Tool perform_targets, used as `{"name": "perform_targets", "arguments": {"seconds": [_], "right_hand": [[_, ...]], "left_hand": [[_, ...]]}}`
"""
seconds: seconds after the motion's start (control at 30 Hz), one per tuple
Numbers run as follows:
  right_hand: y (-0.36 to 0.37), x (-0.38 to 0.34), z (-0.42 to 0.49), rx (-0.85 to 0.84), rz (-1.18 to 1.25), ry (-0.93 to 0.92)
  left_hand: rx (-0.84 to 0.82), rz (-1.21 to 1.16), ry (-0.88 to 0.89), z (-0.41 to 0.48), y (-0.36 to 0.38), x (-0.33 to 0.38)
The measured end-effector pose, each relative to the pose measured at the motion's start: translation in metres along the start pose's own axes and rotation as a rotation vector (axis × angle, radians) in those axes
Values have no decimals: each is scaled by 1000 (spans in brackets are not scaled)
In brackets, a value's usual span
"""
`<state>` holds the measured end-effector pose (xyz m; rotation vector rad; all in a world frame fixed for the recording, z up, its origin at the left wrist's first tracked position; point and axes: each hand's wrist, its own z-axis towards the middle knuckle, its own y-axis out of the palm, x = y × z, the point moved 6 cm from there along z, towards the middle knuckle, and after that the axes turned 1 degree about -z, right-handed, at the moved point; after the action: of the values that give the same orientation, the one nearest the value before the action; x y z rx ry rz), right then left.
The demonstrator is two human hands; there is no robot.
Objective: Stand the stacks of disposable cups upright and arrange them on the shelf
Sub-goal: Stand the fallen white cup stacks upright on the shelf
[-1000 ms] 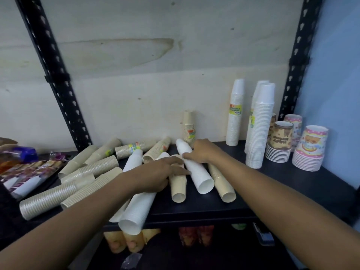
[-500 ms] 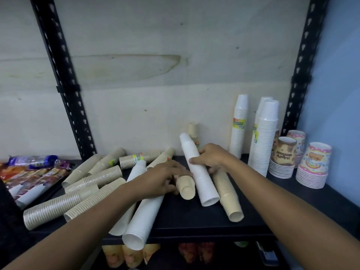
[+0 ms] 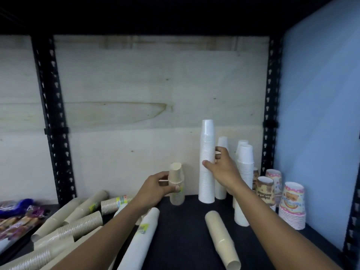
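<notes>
The left forearm [image 3: 101,240] and right forearm [image 3: 278,234] are bare, tapering toward wrists.

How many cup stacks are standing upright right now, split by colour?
White stacks: 4
Tan stack: 1
Printed stacks: 4
Total: 9

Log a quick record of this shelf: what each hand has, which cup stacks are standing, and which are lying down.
left hand: grips short tan stack, upright on the shelf
right hand: grips tall white stack, upright
also standing: white stacks, patterned cups, right side
lying down: long white stack, long tan stack, tan pile at left
surface: dark shelf
</notes>
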<state>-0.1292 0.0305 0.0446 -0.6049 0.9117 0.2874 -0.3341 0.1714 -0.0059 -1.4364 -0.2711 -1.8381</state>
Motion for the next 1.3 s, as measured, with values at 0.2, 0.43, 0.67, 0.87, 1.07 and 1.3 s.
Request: {"name": "perform_targets", "arguments": {"seconds": [0.2, 0.43, 0.67, 0.87, 1.07, 1.3], "right_hand": [[-2, 13, 9, 134, -20, -70], [34, 58, 21, 89, -17, 20], [63, 85, 29, 46, -2, 50], [69, 90, 36, 30, -22, 14], [71, 99, 37, -1, -51, 4], [69, 107, 40, -4, -22, 19]], "left_hand": [[112, -2, -143, 27, 17, -38], [187, -43, -215, 43, 11, -67], [177, -5, -241, 48, 13, -89], [185, 66, -183, 52, 15, -95], [172, 101, -186, 52, 14, -96], [173, 159, -158, 52, 12, -91]]}}
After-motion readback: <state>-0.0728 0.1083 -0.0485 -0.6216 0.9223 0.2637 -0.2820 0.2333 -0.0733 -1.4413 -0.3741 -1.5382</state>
